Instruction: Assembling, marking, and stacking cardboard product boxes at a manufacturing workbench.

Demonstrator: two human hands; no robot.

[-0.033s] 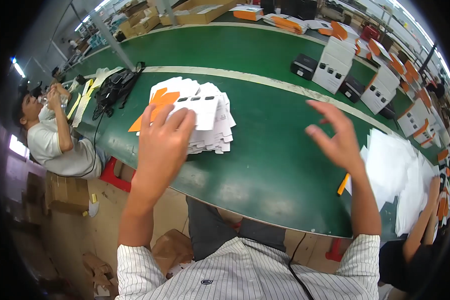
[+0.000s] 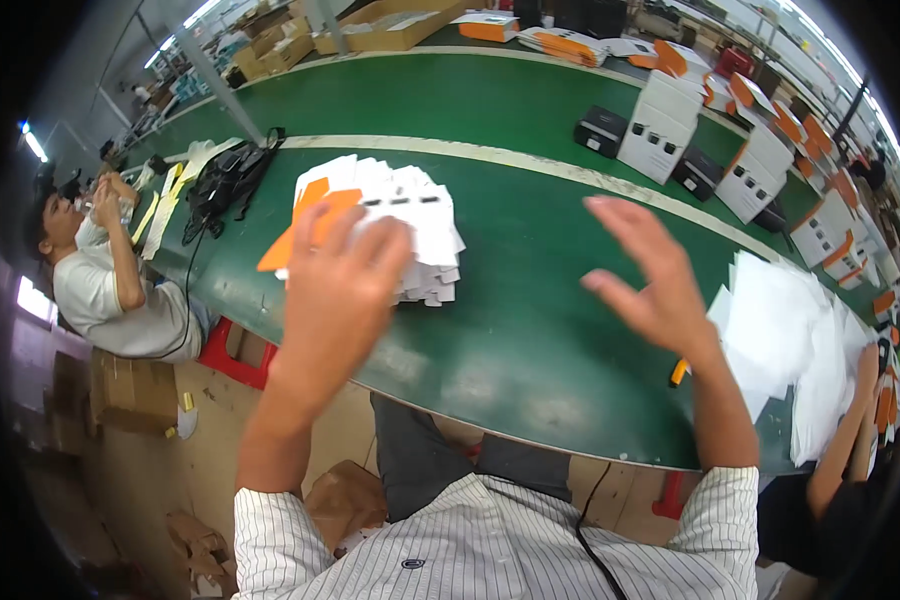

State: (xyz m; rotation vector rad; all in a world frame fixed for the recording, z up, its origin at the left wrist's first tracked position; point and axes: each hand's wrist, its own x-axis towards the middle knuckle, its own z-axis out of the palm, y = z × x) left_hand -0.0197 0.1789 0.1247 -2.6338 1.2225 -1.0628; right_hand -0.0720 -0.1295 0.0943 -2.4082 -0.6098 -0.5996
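A fanned stack of flat white cardboard box blanks with dark printed pictures lies on the green table, left of centre. Orange panels show on its left side. Over the near left part of this stack hangs my left hand, fingers bent and somewhat apart, slightly blurred; I see nothing in its grasp, though the fingertips' underside is hidden. My right hand is open above the bare tabletop to the right, thumb and fingers spread, holding nothing. Below its wrist lies a small orange tool or pen, partly covered.
White sheets or bags pile up at the right, with another person's arm beside them. Upright printed boxes and black cases line the far right. A black bag lies far left, near a seated person.
My left hand has shifted slightly right over the stack. My right hand has moved a little left, its fingers still spread.
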